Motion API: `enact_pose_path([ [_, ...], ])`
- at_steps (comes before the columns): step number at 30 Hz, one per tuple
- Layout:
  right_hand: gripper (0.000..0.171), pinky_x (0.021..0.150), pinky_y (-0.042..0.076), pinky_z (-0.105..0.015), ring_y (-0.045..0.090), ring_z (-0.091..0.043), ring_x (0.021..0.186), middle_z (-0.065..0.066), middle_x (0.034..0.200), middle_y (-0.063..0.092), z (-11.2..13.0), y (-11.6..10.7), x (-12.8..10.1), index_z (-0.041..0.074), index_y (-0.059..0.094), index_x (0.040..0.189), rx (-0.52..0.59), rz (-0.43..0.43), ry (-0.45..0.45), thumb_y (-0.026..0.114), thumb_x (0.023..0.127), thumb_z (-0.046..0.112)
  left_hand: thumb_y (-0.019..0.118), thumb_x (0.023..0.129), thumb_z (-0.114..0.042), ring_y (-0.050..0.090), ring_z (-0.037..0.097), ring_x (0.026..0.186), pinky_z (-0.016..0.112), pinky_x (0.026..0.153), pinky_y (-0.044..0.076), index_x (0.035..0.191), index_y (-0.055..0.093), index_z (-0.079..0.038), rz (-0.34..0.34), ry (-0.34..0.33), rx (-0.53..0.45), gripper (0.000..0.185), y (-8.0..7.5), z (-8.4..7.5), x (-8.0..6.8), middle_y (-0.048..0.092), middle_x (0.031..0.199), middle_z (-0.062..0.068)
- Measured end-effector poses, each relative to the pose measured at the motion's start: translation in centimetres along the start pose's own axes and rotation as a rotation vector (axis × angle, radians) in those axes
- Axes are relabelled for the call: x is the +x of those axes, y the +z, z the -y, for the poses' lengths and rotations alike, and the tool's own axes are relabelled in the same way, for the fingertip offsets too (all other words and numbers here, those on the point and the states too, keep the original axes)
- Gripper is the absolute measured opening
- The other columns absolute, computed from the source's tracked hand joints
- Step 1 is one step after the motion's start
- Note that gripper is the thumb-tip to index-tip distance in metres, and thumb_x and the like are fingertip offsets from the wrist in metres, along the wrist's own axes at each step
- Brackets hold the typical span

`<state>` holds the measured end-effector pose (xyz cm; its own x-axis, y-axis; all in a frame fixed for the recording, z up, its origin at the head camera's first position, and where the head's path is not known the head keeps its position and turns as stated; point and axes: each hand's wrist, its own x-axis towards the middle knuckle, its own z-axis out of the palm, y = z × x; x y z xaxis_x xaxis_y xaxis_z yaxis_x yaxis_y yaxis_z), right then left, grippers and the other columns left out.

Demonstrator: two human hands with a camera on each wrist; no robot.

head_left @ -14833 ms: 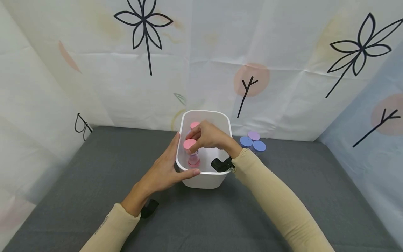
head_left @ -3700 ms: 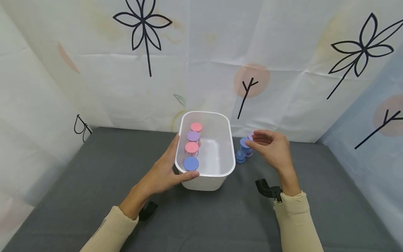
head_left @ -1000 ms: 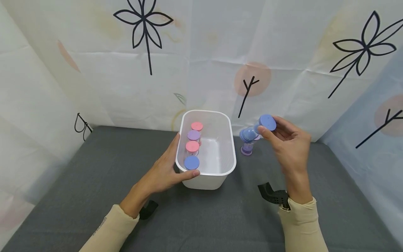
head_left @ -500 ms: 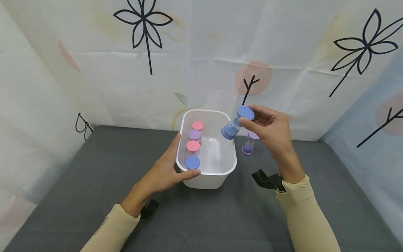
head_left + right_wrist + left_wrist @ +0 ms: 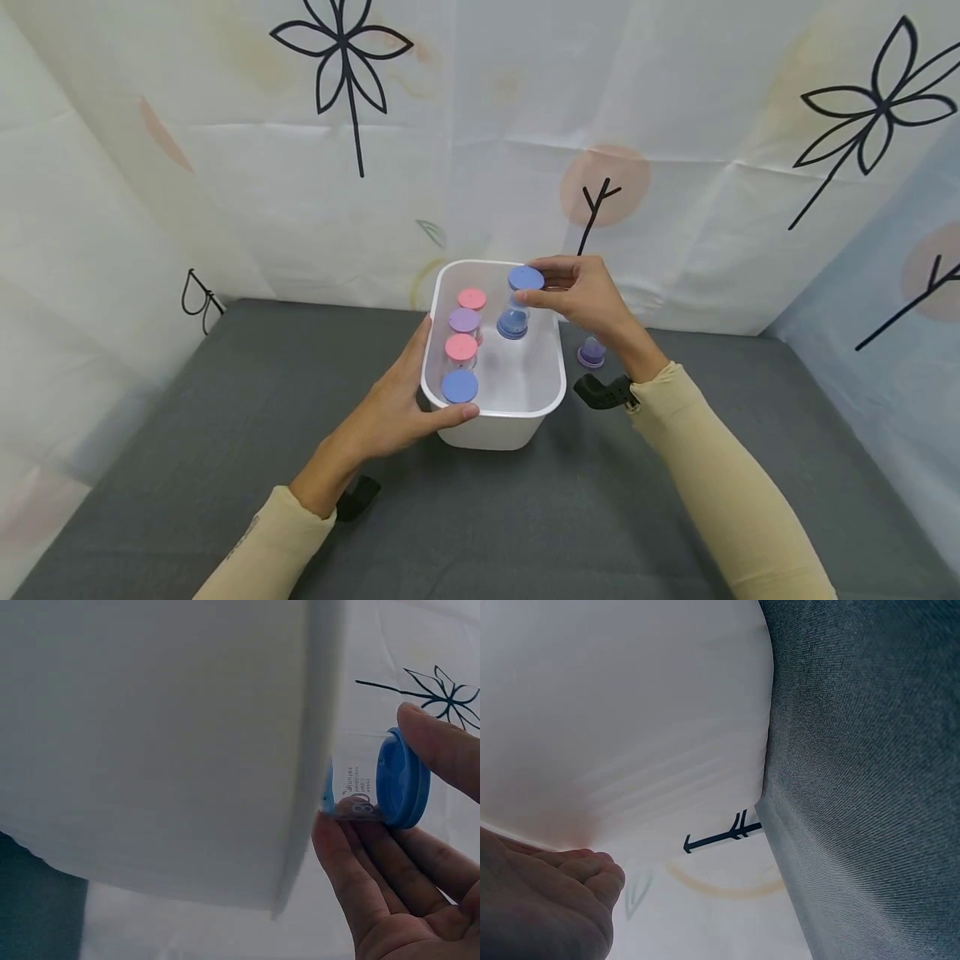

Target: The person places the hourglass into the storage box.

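Observation:
My right hand (image 5: 581, 292) pinches a blue sand timer (image 5: 527, 278) by its cap, thumb on one side and fingers on the other. The timer hangs slightly tilted over the back right part of a white plastic tub (image 5: 491, 432). In the right wrist view, printed lettering shows on the timer's (image 5: 356, 776) clear wall. My left hand (image 5: 390, 408) rests against the tub's left wall, fingers straight along it and thumb over the front rim. Along the tub's left side stand a pink timer (image 5: 472, 298), a purple one (image 5: 465, 320), another pink one (image 5: 461, 347) and a blue one (image 5: 460, 386).
A purple sand timer (image 5: 591, 353) stands on the grey cloth (image 5: 495, 525) right of the tub, partly hidden behind my right wrist. A white printed curtain (image 5: 495, 167) hangs right behind the tub and along both sides.
A pink timer was being set in the tub earlier; a blue one then joined the row. My right hand has since lifted another blue timer from the right and carried it left over the tub.

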<state>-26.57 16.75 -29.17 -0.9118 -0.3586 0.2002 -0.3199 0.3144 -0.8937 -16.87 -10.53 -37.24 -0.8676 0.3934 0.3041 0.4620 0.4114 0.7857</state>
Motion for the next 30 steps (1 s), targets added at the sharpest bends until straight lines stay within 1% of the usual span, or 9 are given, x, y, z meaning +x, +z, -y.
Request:
enact_pose_path([
  [4,0.048,0.086,0.056,-0.032,0.072,-0.024,0.098,-0.017,0.111,0.073,-0.6,0.7,1.0,-0.003,0.069,0.125,-0.018,0.036,0.03,0.086,0.083,0.012,0.082,0.082,-0.052,0.035,0.015,0.141,0.057,0.109,0.035,0.162,-0.005,-0.037,0.003,-0.003,0.004,0.119,0.0,0.0,0.0,0.012,0.167,-0.007],
  [9,0.05,0.089,0.054,-0.036,0.071,-0.026,0.1,-0.016,0.111,0.073,-1.2,1.3,1.7,-0.002,0.07,0.124,-0.068,0.07,0.052,0.088,0.081,0.015,0.082,0.082,-0.052,0.033,0.015,0.143,0.057,0.11,0.034,0.161,-0.006,-0.04,0.008,-0.011,0.01,0.12,0.0,0.0,0.1,0.009,0.166,-0.016],
  [12,0.05,0.09,0.054,-0.038,0.071,-0.026,0.099,-0.015,0.109,0.073,-1.2,1.6,2.0,-0.002,0.071,0.122,-0.101,0.085,0.042,0.089,0.08,0.016,0.082,0.082,-0.052,0.033,0.016,0.144,0.058,0.111,0.033,0.161,-0.007,-0.04,0.007,-0.019,0.014,0.12,0.0,-0.1,0.1,0.008,0.165,-0.018],
  [17,0.048,0.089,0.055,-0.038,0.071,-0.025,0.097,-0.014,0.108,0.074,-1.0,2.0,2.4,-0.001,0.072,0.12,-0.202,0.107,0.019,0.09,0.078,0.016,0.081,0.082,-0.052,0.034,0.017,0.143,0.058,0.11,0.034,0.161,-0.007,-0.04,0.008,-0.03,0.01,0.119,0.0,-0.1,0.0,0.009,0.165,-0.017],
  [23,0.054,0.091,0.054,-0.04,0.07,-0.027,0.1,-0.015,0.111,0.073,-0.8,2.2,2.6,-0.004,0.071,0.122,-0.32,0.134,0.023,0.09,0.077,0.016,0.082,0.083,-0.05,0.033,0.018,0.144,0.058,0.11,0.033,0.163,-0.005,-0.034,0.002,-0.005,0.005,0.119,0.0,-0.2,0.0,0.011,0.167,-0.011],
  [30,0.056,0.088,0.055,-0.038,0.071,-0.025,0.098,-0.014,0.111,0.074,-0.8,2.6,2.9,-0.005,0.071,0.121,-0.395,0.153,0.034,0.092,0.074,0.017,0.081,0.083,-0.05,0.031,0.022,0.146,0.059,0.111,0.031,0.162,-0.006,-0.037,0.003,-0.007,0.006,0.119,0.1,-0.2,-0.1,0.009,0.167,-0.012],
])
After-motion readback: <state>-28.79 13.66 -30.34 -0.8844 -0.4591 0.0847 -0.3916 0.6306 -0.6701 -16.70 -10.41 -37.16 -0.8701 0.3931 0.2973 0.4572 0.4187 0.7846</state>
